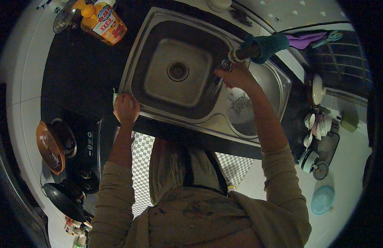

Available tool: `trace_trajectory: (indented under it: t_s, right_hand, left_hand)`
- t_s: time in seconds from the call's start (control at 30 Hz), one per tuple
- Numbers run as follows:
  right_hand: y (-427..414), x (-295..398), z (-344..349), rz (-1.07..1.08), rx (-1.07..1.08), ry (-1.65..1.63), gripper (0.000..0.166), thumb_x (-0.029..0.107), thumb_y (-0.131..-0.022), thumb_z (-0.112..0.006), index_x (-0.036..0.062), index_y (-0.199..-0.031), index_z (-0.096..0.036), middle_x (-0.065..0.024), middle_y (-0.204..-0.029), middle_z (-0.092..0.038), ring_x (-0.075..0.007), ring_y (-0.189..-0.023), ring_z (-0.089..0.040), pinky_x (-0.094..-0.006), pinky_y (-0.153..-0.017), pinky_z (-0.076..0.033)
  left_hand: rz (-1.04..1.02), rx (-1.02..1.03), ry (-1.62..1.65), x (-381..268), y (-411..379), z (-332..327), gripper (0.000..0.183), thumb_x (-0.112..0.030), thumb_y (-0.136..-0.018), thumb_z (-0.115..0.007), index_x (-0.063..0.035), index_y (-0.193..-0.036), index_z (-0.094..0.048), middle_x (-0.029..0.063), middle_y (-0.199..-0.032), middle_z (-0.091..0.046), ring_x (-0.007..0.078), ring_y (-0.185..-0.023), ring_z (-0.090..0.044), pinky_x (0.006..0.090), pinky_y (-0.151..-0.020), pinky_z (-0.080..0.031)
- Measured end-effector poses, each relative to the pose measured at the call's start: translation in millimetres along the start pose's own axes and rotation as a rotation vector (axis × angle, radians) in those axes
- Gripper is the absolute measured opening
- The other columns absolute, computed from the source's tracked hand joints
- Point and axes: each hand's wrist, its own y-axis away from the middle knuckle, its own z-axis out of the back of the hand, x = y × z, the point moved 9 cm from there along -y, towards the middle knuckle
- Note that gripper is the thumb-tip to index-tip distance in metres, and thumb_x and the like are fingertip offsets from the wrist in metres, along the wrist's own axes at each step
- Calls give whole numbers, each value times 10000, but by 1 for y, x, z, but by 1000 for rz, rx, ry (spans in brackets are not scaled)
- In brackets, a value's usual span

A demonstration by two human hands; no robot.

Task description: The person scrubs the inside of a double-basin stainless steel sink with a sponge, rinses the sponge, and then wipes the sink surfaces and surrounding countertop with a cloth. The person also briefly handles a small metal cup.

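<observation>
A double-bowl stainless steel sink lies before me, its left bowl showing a round drain. My right hand grips the end of the faucet over the divider between the bowls. Water appears to stream down beside the fingers. A teal knitted cover is wrapped around the faucet's upper part. In the right bowl there is some water or foam with dark specks. My left hand is closed on a pale cloth at the sink's left front corner.
An orange pump bottle of dish soap and a glass lid stand at the back left. A hob with an orange-brown pan or tray and a black wok is at the left. Stacked bowls and a blue basin are on the right.
</observation>
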Motion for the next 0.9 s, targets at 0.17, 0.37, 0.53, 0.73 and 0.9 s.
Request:
trace_trajectory:
  t_s: [0.17, 0.37, 0.53, 0.73, 0.9]
  right_hand:
    - [7, 0, 7, 320, -454, 389, 319, 316, -745, -666, 20, -833, -587, -122, -639, -601, -169, -474, -590, -328, -498, -495]
    - [3, -17, -24, -225, 151, -306, 347, 281, -754, -677, -4, -917, -564, -131, -689, -623, -193, -513, -622, -298, -513, -539]
    - [4, 6, -50, -265, 132, -942, 393, 246, -782, -668, -18, -1035, -525, -134, -779, -632, -194, -616, -646, -286, -551, -560]
    - [-40, 17, -42, 30, -292, -1127, 315, 193, -806, -648, 14, -1044, -547, -67, -766, -615, -128, -603, -596, -252, -528, -509]
    - [-33, 7, -42, -54, -226, -1011, 246, 174, -796, -651, 60, -1006, -591, -27, -741, -599, -96, -582, -550, -249, -509, -471]
  left_hand:
    - [-9, -25, 23, 0, 0, -1, 134, -156, -623, -636, -145, -746, -585, 47, -900, -581, 271, -844, -569, 385, -678, -501]
    - [-9, 2, 10, -2, -1, 1, 122, -158, -636, -627, -137, -749, -584, 50, -885, -577, 272, -841, -568, 380, -675, -499]
    - [23, -6, 37, -2, -1, 0, 123, -166, -642, -625, -128, -752, -585, 47, -890, -580, 270, -846, -566, 376, -683, -495]
    - [18, 63, 18, -1, -3, -2, 150, -187, -638, -638, -127, -766, -589, 50, -906, -585, 272, -853, -567, 375, -686, -494]
    - [15, 128, -40, -3, -5, -7, 160, -197, -636, -637, -133, -776, -596, 50, -911, -579, 268, -853, -565, 385, -693, -493]
